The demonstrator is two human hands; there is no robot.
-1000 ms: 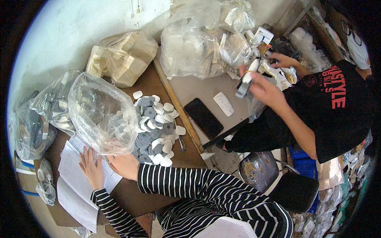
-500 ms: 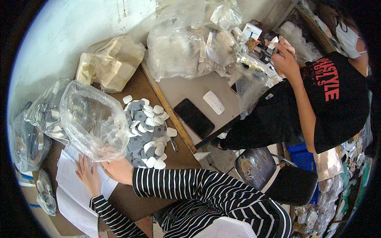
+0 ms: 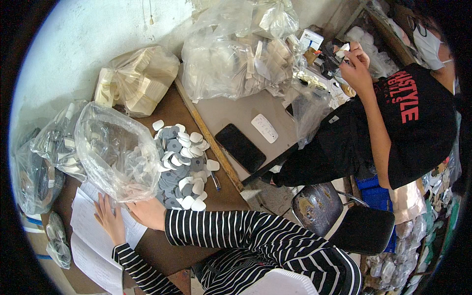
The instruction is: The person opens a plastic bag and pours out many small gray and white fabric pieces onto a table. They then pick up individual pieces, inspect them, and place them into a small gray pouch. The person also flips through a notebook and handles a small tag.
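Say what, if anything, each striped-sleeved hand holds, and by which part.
Left hand: nothing, spread on the papers. Right hand: at the near edge of the clear bag; whether it grips cannot be told.

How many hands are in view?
4: left hand on the papers, right hand at the clear bag, partly hidden; a co-worker's nearer hand and farther hand, upper right.

Glossy, wrinkled plastic bag, matt paper notebook, smooth matt tabletop, cloth sleeves.
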